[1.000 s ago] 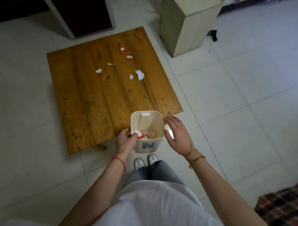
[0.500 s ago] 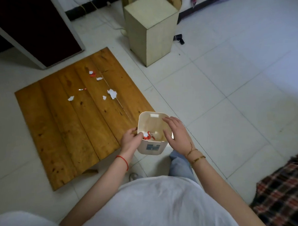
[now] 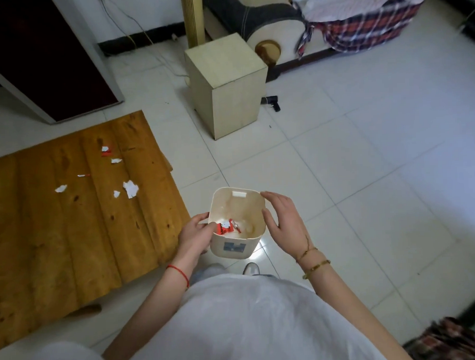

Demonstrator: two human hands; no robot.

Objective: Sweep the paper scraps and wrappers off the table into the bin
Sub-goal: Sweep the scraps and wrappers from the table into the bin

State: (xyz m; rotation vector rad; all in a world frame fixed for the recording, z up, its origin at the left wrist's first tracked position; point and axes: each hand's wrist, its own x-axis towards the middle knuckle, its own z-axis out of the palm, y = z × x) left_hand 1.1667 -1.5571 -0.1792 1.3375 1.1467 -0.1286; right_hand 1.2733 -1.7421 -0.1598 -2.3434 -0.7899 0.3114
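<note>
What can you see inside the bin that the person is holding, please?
Inside the bin lie a red-and-white wrapper and some white paper scraps. The left hand grips the near rim and covers that corner, so anything beneath the pile cannot be seen.

You are looking down from one head-worn wide-angle camera, facing forward over your white-shirted torso (image 3: 237, 324), close to the small cream plastic bin (image 3: 235, 246); the low wooden plank table (image 3: 56, 242) is lying left, white floor tiles (image 3: 366, 174) ahead.
</note>
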